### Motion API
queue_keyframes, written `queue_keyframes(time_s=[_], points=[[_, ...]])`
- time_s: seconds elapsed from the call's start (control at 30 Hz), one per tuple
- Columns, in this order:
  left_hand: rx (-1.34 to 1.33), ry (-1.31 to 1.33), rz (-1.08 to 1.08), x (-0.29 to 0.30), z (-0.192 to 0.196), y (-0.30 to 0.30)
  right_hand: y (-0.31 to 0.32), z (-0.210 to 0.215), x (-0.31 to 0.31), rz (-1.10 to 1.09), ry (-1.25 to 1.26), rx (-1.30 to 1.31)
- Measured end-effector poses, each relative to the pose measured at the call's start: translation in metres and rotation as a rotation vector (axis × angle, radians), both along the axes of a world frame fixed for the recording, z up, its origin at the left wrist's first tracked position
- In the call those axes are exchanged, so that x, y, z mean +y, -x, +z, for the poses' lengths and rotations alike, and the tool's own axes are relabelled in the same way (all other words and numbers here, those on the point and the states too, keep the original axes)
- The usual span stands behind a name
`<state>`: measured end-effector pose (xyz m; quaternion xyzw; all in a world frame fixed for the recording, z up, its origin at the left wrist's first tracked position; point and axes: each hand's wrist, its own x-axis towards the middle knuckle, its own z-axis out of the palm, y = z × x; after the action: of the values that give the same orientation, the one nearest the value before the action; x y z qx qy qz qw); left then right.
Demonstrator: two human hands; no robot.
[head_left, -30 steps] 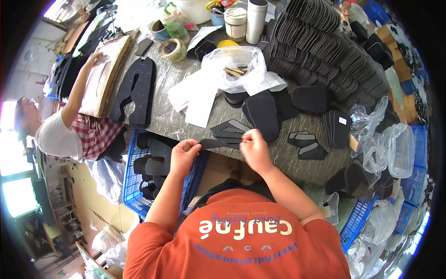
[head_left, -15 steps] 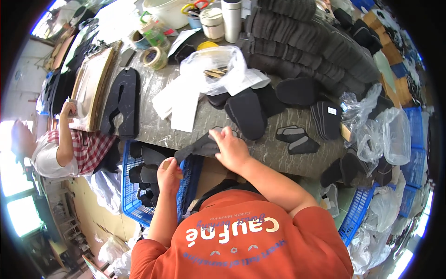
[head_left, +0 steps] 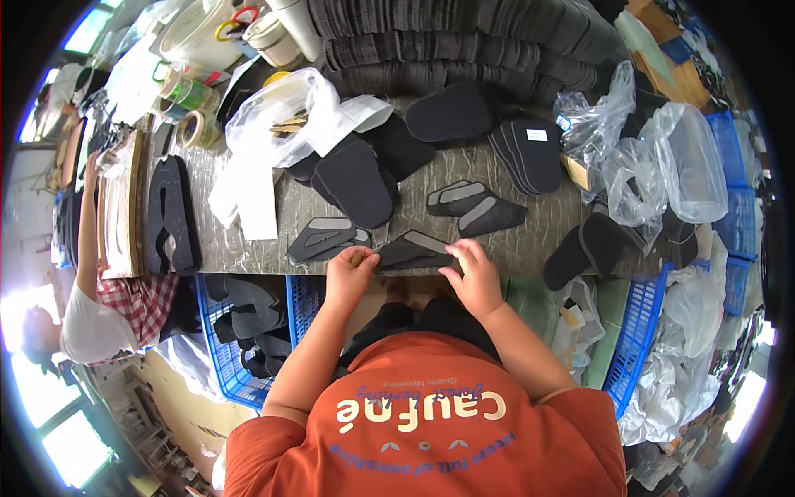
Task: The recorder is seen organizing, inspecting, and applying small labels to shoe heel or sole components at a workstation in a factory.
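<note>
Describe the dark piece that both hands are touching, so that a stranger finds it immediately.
On the grey table, go to its near edge. There the left hand and right hand pinch a flat dark piece with a grey strip; alone, it lies between the hands.

Bare grey table strip open just right of the right hand. Ahead, flat black foam insole pieces block; clear plastic bags crowd the far right. White paper sheet lies left of the left hand.
</note>
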<state>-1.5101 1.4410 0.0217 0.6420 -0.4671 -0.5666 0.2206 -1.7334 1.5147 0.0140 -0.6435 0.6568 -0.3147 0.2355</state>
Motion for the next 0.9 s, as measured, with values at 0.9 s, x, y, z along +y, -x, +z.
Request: queue_keyframes(time_s=[0.9], points=[[-0.056, -0.03, -0.109, -0.008, -0.001, 0.03, -0.002, -0.011, 0.005, -0.008, 0.085, 0.042]])
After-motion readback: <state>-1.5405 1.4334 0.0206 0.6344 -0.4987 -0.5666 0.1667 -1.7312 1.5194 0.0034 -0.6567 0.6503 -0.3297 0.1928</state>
